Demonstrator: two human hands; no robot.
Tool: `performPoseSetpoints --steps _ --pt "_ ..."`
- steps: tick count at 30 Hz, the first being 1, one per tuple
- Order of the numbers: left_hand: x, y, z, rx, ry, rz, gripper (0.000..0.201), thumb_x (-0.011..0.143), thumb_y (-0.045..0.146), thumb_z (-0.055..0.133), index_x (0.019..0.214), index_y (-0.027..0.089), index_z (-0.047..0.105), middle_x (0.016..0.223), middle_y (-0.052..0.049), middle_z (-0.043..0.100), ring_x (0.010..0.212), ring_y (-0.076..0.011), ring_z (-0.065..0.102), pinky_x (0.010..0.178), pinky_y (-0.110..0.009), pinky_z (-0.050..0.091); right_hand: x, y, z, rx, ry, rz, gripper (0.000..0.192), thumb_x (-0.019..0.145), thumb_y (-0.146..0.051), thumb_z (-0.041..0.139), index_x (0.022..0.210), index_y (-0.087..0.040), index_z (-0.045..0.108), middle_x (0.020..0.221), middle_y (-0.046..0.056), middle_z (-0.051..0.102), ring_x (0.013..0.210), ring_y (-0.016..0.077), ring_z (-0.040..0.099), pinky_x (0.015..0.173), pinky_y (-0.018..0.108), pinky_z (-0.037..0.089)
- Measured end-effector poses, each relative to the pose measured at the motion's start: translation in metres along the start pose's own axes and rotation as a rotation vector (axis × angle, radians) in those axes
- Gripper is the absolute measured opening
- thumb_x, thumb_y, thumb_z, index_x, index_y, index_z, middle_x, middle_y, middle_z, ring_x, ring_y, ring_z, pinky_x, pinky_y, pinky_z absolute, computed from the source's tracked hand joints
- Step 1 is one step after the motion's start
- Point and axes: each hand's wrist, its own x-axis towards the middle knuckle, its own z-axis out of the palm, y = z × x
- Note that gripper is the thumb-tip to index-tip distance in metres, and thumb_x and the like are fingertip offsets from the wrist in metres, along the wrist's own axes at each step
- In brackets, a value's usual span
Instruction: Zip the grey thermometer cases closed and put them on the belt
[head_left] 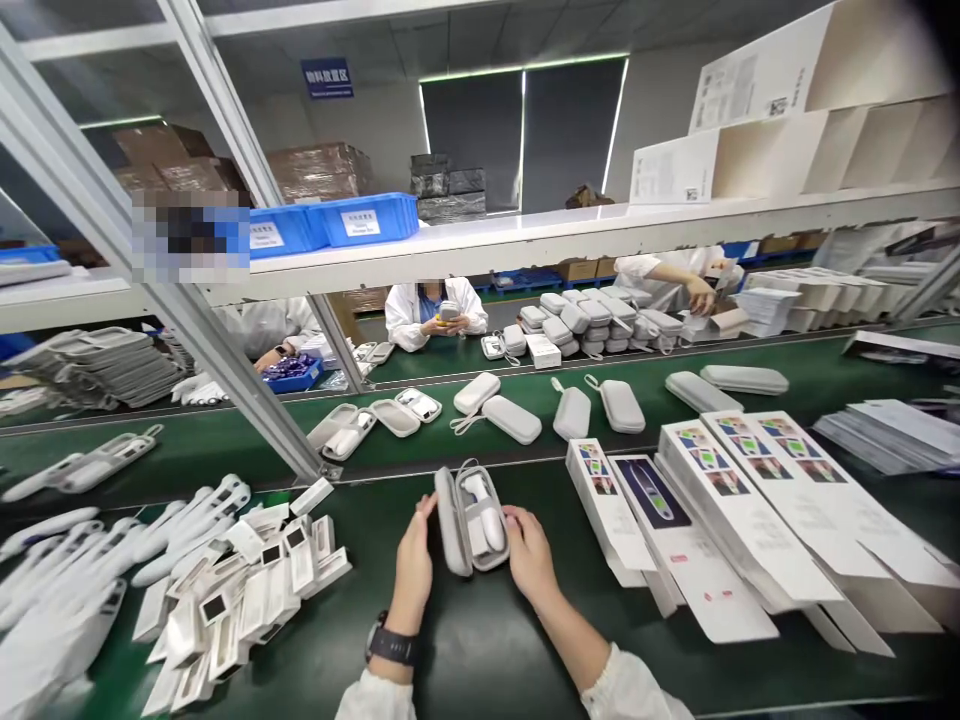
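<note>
A grey zip case [452, 525] stands open like a book above the green bench, tilted toward me. In its right half sits a white handheld device [487, 528], crossed by a pale strap. My left hand [415, 560], with a dark watch on the wrist, grips the outer edge of the case's left half; its fingertips are partly hidden behind it. On the opposite side my right hand [529, 552] holds the right half, thumb at the rim and the other fingers partly out of sight.
Small white boxes [255, 580] and white handheld devices [172, 525] lie piled on the left. Printed cartons [720, 500] with open flaps lie to the right. Closed grey cases [512, 419] rest on the belt ahead. A shelf [465, 242] crosses above; co-workers [435, 312] sit beyond.
</note>
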Motion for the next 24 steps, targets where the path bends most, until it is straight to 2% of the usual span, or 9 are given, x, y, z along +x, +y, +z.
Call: performPoseSetpoints --steps 3,6,8,10,13,16,20,22,24 --pt "0.003 0.021 0.031 -0.251 -0.052 0.005 0.044 0.094 0.046 0.053 0.130 0.022 0.059 0.147 -0.012 0.052 0.138 -0.0257 0.046 0.115 -0.040 0.034 -0.007 0.002 0.007 0.358 -0.004 0.035 0.043 0.094 -0.052 0.048 0.099 -0.018 0.073 0.109 0.013 0.071 0.110 0.0279 0.062 0.102 0.041 0.044" --pt "0.022 0.032 0.046 -0.319 -0.007 -0.228 0.077 0.073 0.035 0.081 0.139 0.018 0.044 0.142 -0.020 0.053 0.131 -0.0293 0.053 0.107 -0.041 0.043 -0.016 0.005 0.008 0.626 0.043 0.162 0.043 0.088 -0.053 0.059 0.113 -0.019 0.068 0.117 0.012 0.070 0.110 0.0284 0.063 0.100 0.044 0.045" --pt "0.034 0.033 0.046 -0.353 -0.072 -0.341 0.081 0.067 0.032 0.087 0.134 0.012 0.047 0.134 -0.025 0.057 0.122 -0.0328 0.060 0.101 -0.043 0.048 -0.020 0.003 0.005 0.800 0.105 0.220 0.046 0.087 -0.052 0.061 0.122 -0.021 0.060 0.120 0.012 0.069 0.107 0.0270 0.065 0.098 0.045 0.047" --pt "0.043 0.035 0.038 -0.433 -0.221 -0.437 0.069 0.065 0.032 0.088 0.121 0.007 0.058 0.117 -0.025 0.067 0.105 -0.0338 0.068 0.091 -0.043 0.053 -0.023 -0.004 -0.002 0.937 0.103 0.196 0.045 0.089 -0.050 0.060 0.123 -0.021 0.057 0.119 0.011 0.069 0.106 0.0256 0.066 0.098 0.045 0.047" --pt "0.043 0.040 0.023 -0.604 -0.457 -0.539 0.047 0.072 0.036 0.084 0.102 0.005 0.069 0.094 -0.021 0.074 0.084 -0.0305 0.072 0.080 -0.040 0.057 -0.025 -0.024 -0.015 1.010 0.005 0.090 0.037 0.092 -0.045 0.058 0.119 -0.019 0.058 0.115 0.013 0.070 0.107 0.0255 0.066 0.101 0.045 0.045" --pt "0.028 0.047 0.016 -0.767 -0.569 -0.612 0.043 0.081 0.042 0.074 0.100 0.004 0.071 0.087 -0.019 0.075 0.077 -0.0282 0.073 0.078 -0.039 0.058 -0.027 -0.048 -0.030 1.037 -0.095 0.026 0.035 0.093 -0.044 0.056 0.117 -0.018 0.060 0.112 0.013 0.071 0.102 0.0259 0.067 0.096 0.044 0.048" --pt "0.003 0.056 0.020 -0.954 -0.532 -0.626 0.041 0.086 0.042 0.068 0.106 0.007 0.069 0.094 -0.016 0.076 0.087 -0.0264 0.074 0.087 -0.036 0.057 -0.034 -0.061 -0.046 1.037 -0.107 -0.016 0.034 0.092 -0.045 0.057 0.113 -0.019 0.062 0.112 0.013 0.070 0.104 0.0264 0.066 0.092 0.042 0.049" --pt "-0.006 0.063 0.022 -1.110 -0.394 -0.566 0.037 0.085 0.039 0.071 0.110 0.012 0.068 0.098 -0.012 0.076 0.095 -0.0244 0.073 0.093 -0.034 0.055 -0.042 -0.060 -0.047 0.931 -0.031 -0.003 0.023 0.090 -0.039 0.062 0.102 -0.019 0.065 0.097 0.008 0.071 0.088 0.0206 0.067 0.078 0.033 0.051" --pt "-0.013 0.073 0.024 -1.284 -0.221 -0.456 0.041 0.082 0.033 0.074 0.118 0.017 0.065 0.102 -0.008 0.076 0.098 -0.0226 0.072 0.094 -0.032 0.055 -0.050 -0.057 -0.042 0.796 -0.079 0.034 0.018 0.089 -0.036 0.066 0.091 -0.019 0.065 0.078 0.002 0.068 0.061 0.0127 0.060 0.057 0.024 0.044"
